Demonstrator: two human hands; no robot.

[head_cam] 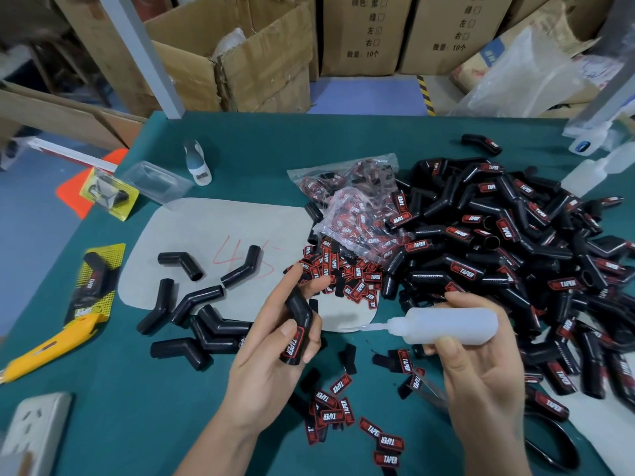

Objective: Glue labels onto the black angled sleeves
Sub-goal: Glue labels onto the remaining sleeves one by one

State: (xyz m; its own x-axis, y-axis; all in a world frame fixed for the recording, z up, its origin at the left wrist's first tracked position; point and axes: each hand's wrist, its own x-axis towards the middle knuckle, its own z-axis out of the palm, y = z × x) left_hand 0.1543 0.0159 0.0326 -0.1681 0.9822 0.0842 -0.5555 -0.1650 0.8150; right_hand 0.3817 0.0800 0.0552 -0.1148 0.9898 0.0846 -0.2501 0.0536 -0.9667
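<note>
My left hand (271, 348) grips a black angled sleeve (298, 324) that carries a red and black label, my thumb pressing on that label. My right hand (481, 365) holds a white squeeze glue bottle (450, 325) lying sideways, its nozzle pointing left toward the sleeve. Several unlabelled sleeves (192, 314) lie to the left on a grey sheet (192, 228). A big heap of labelled sleeves (508, 259) fills the right side. Loose labels (340, 413) lie between my hands, and more labels (343, 273) are piled behind my left hand.
Clear bags of labels (357, 207) sit mid-table on the green table (120, 389). A yellow utility knife (48, 348), packaged sleeves (92, 286), a small bottle (197, 163) and a power strip (34, 431) lie left. Scissors (549, 441) rest at the right front. Cardboard boxes (240, 60) stand behind.
</note>
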